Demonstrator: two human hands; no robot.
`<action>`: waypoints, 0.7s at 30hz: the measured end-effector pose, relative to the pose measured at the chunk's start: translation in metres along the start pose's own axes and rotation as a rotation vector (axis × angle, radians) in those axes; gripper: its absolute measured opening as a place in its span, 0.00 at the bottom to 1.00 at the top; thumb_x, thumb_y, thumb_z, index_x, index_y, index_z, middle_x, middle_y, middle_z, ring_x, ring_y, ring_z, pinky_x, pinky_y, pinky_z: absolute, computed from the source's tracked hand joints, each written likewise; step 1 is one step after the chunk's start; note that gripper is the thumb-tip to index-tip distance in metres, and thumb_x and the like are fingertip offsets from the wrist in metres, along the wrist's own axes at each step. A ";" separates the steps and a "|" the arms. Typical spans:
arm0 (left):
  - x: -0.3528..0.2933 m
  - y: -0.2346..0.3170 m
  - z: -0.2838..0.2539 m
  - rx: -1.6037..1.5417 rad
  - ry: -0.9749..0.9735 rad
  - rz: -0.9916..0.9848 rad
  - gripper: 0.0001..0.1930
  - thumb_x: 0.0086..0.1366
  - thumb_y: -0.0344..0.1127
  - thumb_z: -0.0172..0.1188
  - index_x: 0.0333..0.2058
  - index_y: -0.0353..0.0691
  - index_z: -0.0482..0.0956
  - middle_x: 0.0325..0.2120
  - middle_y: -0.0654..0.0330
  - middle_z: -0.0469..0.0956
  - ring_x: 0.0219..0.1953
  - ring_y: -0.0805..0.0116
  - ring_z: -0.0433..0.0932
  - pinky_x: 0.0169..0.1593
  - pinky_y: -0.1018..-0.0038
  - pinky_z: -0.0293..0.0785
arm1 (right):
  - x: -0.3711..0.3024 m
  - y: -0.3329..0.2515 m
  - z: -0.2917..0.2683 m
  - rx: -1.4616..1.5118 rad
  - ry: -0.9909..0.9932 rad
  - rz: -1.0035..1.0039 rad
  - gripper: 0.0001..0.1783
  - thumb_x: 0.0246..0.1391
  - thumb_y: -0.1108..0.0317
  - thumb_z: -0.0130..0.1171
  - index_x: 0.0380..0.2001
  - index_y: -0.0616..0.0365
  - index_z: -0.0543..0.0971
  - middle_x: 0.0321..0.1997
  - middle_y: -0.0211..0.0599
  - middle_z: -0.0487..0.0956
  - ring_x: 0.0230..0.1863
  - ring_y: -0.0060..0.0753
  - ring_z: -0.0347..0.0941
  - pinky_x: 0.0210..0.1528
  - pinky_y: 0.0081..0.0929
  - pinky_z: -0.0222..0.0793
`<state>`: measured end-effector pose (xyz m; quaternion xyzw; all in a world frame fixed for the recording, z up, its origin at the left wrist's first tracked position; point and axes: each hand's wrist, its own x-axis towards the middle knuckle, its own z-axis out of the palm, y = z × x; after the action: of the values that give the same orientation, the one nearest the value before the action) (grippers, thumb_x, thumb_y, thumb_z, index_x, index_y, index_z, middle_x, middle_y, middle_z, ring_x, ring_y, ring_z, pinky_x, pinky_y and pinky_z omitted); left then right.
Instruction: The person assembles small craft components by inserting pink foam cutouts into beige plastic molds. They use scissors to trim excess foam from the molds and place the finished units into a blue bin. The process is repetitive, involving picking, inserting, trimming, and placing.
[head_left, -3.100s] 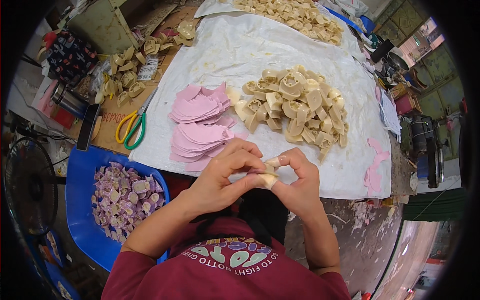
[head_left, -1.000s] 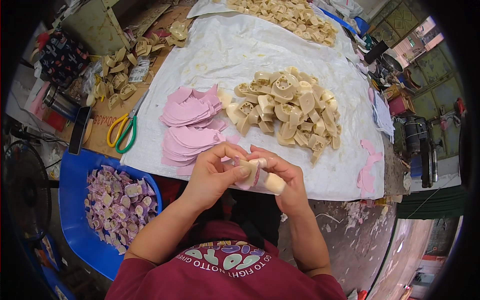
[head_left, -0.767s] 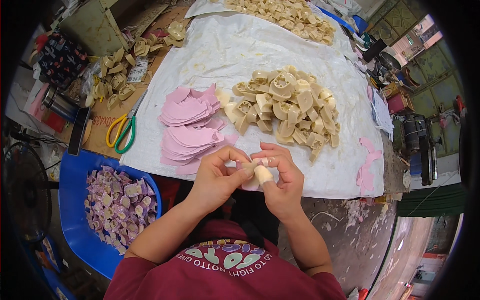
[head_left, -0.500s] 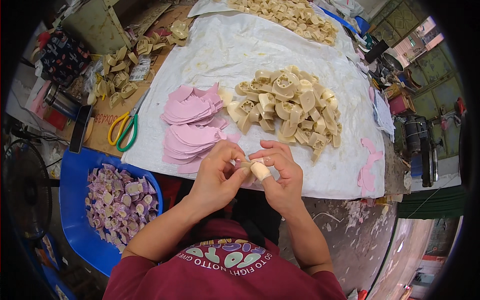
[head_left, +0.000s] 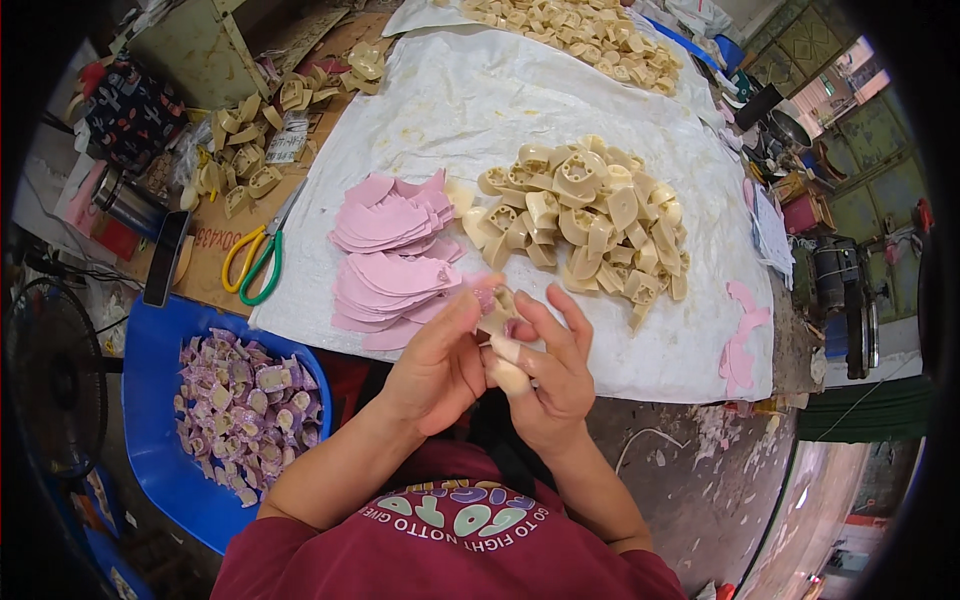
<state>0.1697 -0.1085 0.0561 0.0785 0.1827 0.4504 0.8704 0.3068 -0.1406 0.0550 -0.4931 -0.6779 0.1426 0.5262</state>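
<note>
A beige plastic shoe heel (head_left: 496, 319), with pinkish-purple covering on part of it, is held between my two hands above the table's near edge. My left hand (head_left: 438, 362) grips its left side, the fingers stretched along it and the thumb below. My right hand (head_left: 552, 375) presses on the other side with bent fingers; its thumb wears a pale finger cover. Just beyond my left hand lie overlapping stacks of curved pink sheet pieces (head_left: 390, 285). Farther right is a heap of bare beige heels (head_left: 590, 220). My fingers hide part of the held heel.
A blue basin (head_left: 150, 420) at lower left holds many purple-covered heels. Scissors (head_left: 262, 260) with yellow and green handles and a phone (head_left: 167, 258) lie left of the white sheet (head_left: 440, 110). More beige heels (head_left: 580, 45) are at the back. Pink scraps (head_left: 740, 335) lie at right.
My hands have turned the heel so its hollow side shows. The left fingers have straightened from a pinch, and the right hand has come slightly nearer to me.
</note>
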 end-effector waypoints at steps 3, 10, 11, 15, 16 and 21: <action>-0.008 0.003 0.000 0.168 -0.080 0.041 0.29 0.70 0.43 0.47 0.65 0.44 0.50 0.47 0.57 0.72 0.44 0.64 0.77 0.44 0.66 0.77 | 0.002 0.006 0.006 0.519 0.062 0.284 0.25 0.54 0.72 0.57 0.57 0.58 0.71 0.68 0.42 0.61 0.62 0.35 0.63 0.57 0.29 0.63; -0.006 -0.002 0.006 0.309 0.003 0.142 0.31 0.68 0.45 0.47 0.66 0.44 0.50 0.44 0.59 0.73 0.37 0.68 0.75 0.35 0.70 0.74 | -0.003 0.009 0.017 0.899 -0.161 0.448 0.22 0.60 0.73 0.51 0.58 0.59 0.69 0.70 0.41 0.57 0.35 0.15 0.74 0.27 0.11 0.69; -0.005 -0.002 0.007 0.336 0.028 0.153 0.31 0.68 0.44 0.47 0.66 0.45 0.51 0.43 0.59 0.73 0.34 0.70 0.75 0.31 0.73 0.73 | -0.001 0.010 0.015 0.979 -0.177 0.519 0.21 0.60 0.73 0.51 0.57 0.60 0.70 0.70 0.42 0.58 0.40 0.17 0.74 0.31 0.12 0.69; -0.004 -0.005 0.009 0.515 0.033 0.213 0.27 0.70 0.43 0.45 0.66 0.46 0.55 0.38 0.63 0.73 0.27 0.78 0.70 0.22 0.81 0.65 | 0.005 0.011 0.019 1.007 -0.108 0.620 0.19 0.59 0.74 0.51 0.54 0.63 0.73 0.68 0.47 0.61 0.55 0.27 0.69 0.46 0.19 0.70; -0.004 -0.007 0.009 0.553 0.045 0.233 0.27 0.70 0.43 0.44 0.65 0.47 0.56 0.37 0.65 0.73 0.26 0.80 0.69 0.20 0.82 0.63 | 0.004 0.011 0.023 0.940 -0.057 0.600 0.18 0.59 0.74 0.51 0.53 0.64 0.73 0.67 0.48 0.62 0.57 0.29 0.68 0.50 0.21 0.69; 0.000 -0.008 0.008 0.422 0.094 0.218 0.25 0.71 0.42 0.45 0.65 0.48 0.57 0.36 0.67 0.73 0.25 0.83 0.67 0.21 0.83 0.61 | 0.009 0.007 0.014 0.785 -0.213 0.707 0.20 0.59 0.74 0.50 0.55 0.63 0.71 0.68 0.49 0.59 0.62 0.36 0.64 0.60 0.30 0.62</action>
<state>0.1788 -0.1135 0.0610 0.2570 0.3037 0.4964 0.7716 0.2984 -0.1252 0.0493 -0.4402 -0.4158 0.6031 0.5192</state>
